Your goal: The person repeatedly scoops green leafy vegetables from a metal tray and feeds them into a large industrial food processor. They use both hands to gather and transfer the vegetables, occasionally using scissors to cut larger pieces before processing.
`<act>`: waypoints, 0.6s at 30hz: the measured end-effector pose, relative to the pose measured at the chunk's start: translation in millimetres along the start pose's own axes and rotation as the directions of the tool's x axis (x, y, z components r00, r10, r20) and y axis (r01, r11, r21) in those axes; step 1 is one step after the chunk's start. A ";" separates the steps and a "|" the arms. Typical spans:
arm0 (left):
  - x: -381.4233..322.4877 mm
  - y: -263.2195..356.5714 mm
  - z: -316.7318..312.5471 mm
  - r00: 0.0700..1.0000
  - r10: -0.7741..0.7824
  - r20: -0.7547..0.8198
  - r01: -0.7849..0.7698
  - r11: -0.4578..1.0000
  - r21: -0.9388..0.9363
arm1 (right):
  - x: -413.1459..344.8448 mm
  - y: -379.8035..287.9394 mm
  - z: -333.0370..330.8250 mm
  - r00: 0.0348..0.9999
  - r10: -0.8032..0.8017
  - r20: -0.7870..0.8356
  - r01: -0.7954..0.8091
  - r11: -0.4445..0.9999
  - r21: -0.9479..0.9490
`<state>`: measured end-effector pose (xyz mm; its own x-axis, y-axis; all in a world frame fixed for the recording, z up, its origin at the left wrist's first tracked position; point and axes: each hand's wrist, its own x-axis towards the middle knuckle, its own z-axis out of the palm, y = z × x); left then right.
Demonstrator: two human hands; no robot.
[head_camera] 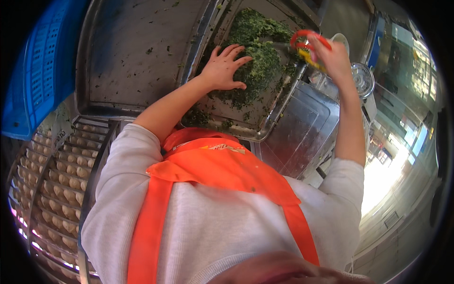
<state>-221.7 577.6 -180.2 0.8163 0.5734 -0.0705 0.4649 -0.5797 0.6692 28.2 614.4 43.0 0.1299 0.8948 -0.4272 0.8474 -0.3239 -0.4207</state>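
Finely chopped green leaves (pixel 260 65) lie heaped in a metal tray (pixel 260 133) in front of me. My left hand (pixel 223 71) lies over the near left side of the heap, its fingers spread and nothing gripped. Bits of green cling to its back. At the tray's right rim, my right hand (pixel 335 58) holds a tool with red loops (pixel 301 35) and a yellow part. Motion blurs this tool, so its exact kind is unclear. Loose scraps of leaf are scattered around the heap.
Another metal tray (pixel 138 67) with leaf scraps adjoins on the left. Beyond it stands a blue plastic crate (pixel 39 71). A rack of round, pale brown items (pixel 67 191) is at lower left. A lidded round container (pixel 363 80) and a metal surface (pixel 301 117) are on the right.
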 end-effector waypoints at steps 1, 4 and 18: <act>-1.0 -4.5 8.5 0.996 -0.030 0.079 0.031 1.000 -0.004 | -25.5 -8.2 1.5 0.998 0.062 -0.025 -0.060 0.997 0.053; -3.2 -4.6 16.6 0.998 -0.010 0.068 0.012 1.000 -0.020 | -67.5 -5.2 21.5 0.974 0.215 -0.066 -0.199 0.961 0.191; -15.0 12.6 27.7 0.998 -0.065 0.001 0.065 0.996 -0.057 | -21.8 17.9 74.5 0.945 0.315 -0.092 -0.290 0.932 0.218</act>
<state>-218.5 545.7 -191.1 0.7845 0.6094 -0.1150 0.4971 -0.5071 0.7040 2.2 566.2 -14.8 0.4371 0.7714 -0.4624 0.6398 -0.6280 -0.4430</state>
